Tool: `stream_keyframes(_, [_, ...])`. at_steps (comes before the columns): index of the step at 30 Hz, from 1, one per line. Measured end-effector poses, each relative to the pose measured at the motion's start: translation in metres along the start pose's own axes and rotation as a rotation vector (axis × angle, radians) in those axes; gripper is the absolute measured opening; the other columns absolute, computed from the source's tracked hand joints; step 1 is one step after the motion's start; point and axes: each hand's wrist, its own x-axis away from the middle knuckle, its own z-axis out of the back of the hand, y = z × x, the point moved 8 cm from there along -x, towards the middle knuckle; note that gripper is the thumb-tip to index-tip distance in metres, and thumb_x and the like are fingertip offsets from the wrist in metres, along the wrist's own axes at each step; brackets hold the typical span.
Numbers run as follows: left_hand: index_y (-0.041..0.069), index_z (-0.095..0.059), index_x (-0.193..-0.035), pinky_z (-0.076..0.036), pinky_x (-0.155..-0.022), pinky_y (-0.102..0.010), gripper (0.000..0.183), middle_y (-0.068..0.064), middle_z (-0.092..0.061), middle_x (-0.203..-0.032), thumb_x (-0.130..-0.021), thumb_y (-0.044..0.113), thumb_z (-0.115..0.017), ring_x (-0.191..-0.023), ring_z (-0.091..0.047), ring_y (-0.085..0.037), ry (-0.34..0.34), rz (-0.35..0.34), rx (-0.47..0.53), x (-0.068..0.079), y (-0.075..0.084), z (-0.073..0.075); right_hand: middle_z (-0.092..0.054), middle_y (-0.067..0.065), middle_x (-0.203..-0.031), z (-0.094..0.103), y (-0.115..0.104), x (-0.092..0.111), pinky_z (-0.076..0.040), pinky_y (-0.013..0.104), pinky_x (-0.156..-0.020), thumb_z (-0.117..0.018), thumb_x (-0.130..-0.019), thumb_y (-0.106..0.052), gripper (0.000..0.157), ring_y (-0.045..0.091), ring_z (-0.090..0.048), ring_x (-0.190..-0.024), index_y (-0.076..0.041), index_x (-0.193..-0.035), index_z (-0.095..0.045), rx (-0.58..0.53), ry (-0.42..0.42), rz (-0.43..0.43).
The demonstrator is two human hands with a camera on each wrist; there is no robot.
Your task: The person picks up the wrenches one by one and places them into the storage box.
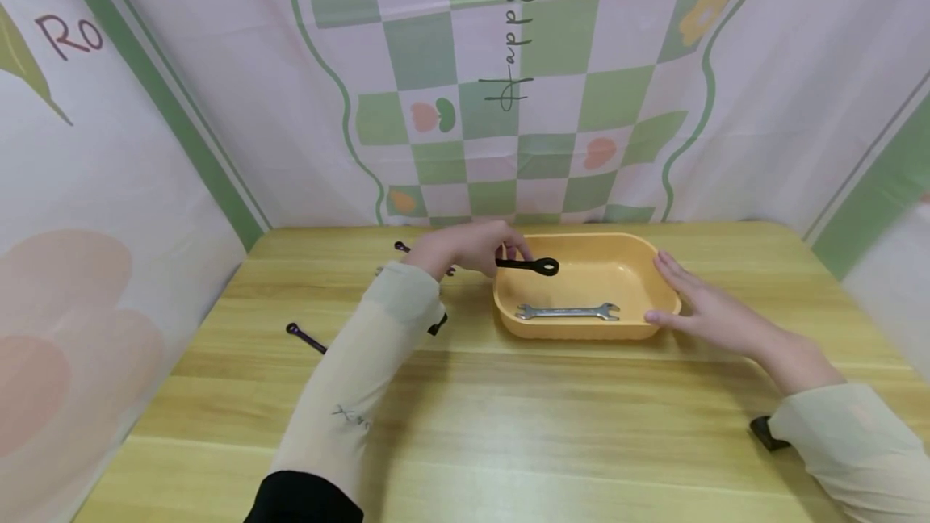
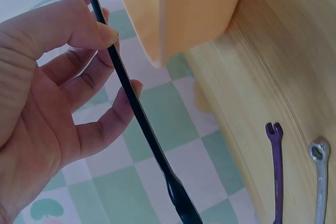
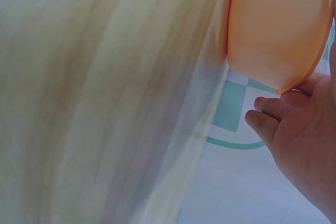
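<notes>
My left hand [image 1: 472,247] pinches a black wrench [image 1: 519,264] between thumb and fingers, its ring end jutting over the left part of a yellow plastic basin [image 1: 581,331]. In the left wrist view the thumb presses on the thin shaft of the black wrench [image 2: 137,108]. Inside the basin, along the front wall, lies a silver double open-end wrench [image 1: 570,312]. My right hand [image 1: 708,313] rests against the basin's right end, thumb at the front corner and fingers extended along the rim. In the right wrist view these fingers [image 3: 265,121] lie by the basin's edge.
A purple wrench [image 2: 278,177] and a silver wrench [image 2: 321,187] lie on the wooden table [image 1: 552,426] left of the basin, partly hidden by the left arm in the head view. Another dark wrench [image 1: 308,339] lies farther left. A patterned cloth [image 1: 494,160] hangs behind.
</notes>
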Motion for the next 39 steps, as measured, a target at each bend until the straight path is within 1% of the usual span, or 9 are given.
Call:
stream_keyframes(5, [0.021,-0.063,-0.119,-0.047,-0.064,-0.022,0.064,0.002,-0.056,-0.102,-0.071,-0.019,-0.05,-0.09,-0.052,-0.014,0.008,0.004,0.026,-0.005,0.005,0.0,0.01,0.001,-0.153,0.0,0.001,0.0,-0.012,0.061,-0.103,-0.059,-0.089,-0.038,0.09,0.04,-0.002,-0.136,-0.017,-0.149,0.004,-0.007,0.001,-0.004])
stream_keyframes(8, [0.021,-0.062,-0.119,-0.047,-0.062,-0.022,0.063,0.003,-0.057,-0.102,-0.072,-0.018,-0.051,-0.089,-0.052,-0.014,0.011,0.003,0.017,-0.008,0.009,-0.001,0.01,0.001,-0.153,0.0,0.001,0.0,-0.012,0.061,-0.103,-0.059,-0.089,-0.039,0.09,0.04,-0.002,-0.136,-0.016,-0.149,0.004,-0.004,0.002,-0.004])
stream_keyframes(14, [0.021,-0.062,-0.121,-0.046,-0.068,-0.021,0.061,0.004,-0.057,-0.101,-0.073,-0.016,-0.056,-0.089,-0.052,-0.013,0.019,-0.006,-0.013,-0.014,0.018,-0.003,0.009,0.002,-0.153,0.0,-0.001,0.0,-0.012,0.06,-0.104,-0.06,-0.089,-0.038,0.09,0.041,-0.003,-0.136,-0.014,-0.149,0.003,0.005,0.009,0.003])
stream_keyframes(20, [0.02,-0.061,-0.122,-0.047,-0.064,-0.021,0.061,0.004,-0.056,-0.101,-0.074,-0.016,-0.054,-0.09,-0.052,-0.013,0.018,-0.004,0.027,-0.019,0.025,-0.006,0.009,0.002,-0.153,-0.001,-0.001,0.001,-0.011,0.059,-0.104,-0.06,-0.089,-0.038,0.09,0.041,-0.003,-0.136,-0.014,-0.149,0.002,0.004,0.013,0.003])
stream_keyframes(24, [0.021,-0.061,-0.121,-0.048,-0.064,-0.021,0.06,0.004,-0.057,-0.102,-0.075,-0.016,-0.053,-0.094,-0.052,-0.011,0.039,0.008,0.047,-0.021,0.028,-0.004,0.01,0.001,-0.153,-0.001,-0.001,0.001,-0.011,0.061,-0.104,-0.059,-0.089,-0.038,0.09,0.041,-0.002,-0.136,-0.016,-0.149,0.004,-0.016,0.006,-0.005])
stream_keyframes(28, [0.023,-0.061,-0.12,-0.047,-0.068,-0.02,0.057,0.006,-0.057,-0.101,-0.076,-0.014,-0.056,-0.094,-0.051,-0.009,0.061,0.004,0.023,-0.025,0.033,-0.001,0.011,0.001,-0.153,-0.001,-0.001,0.002,-0.012,0.062,-0.103,-0.059,-0.09,-0.038,0.089,0.04,-0.001,-0.136,-0.017,-0.149,0.004,-0.026,0.001,-0.009])
stream_keyframes(33, [0.023,-0.06,-0.121,-0.046,-0.07,-0.02,0.058,0.006,-0.055,-0.102,-0.076,-0.013,-0.056,-0.094,-0.05,-0.009,0.069,0.004,0.029,-0.03,0.039,-0.002,0.01,0.002,-0.153,0.0,-0.001,0.002,-0.011,0.061,-0.103,-0.059,-0.09,-0.037,0.089,0.04,-0.001,-0.136,-0.017,-0.149,0.004,-0.021,0.005,-0.002])
stream_keyframes(39, [0.022,-0.06,-0.121,-0.045,-0.072,-0.018,0.057,0.005,-0.056,-0.104,-0.076,-0.013,-0.057,-0.096,-0.05,-0.009,0.097,-0.01,0.04,-0.037,0.045,-0.004,0.009,0.003,-0.153,0.001,-0.002,0.002,-0.011,0.061,-0.104,-0.059,-0.09,-0.037,0.089,0.041,-0.003,-0.136,-0.016,-0.149,0.003,-0.012,0.007,0.004])
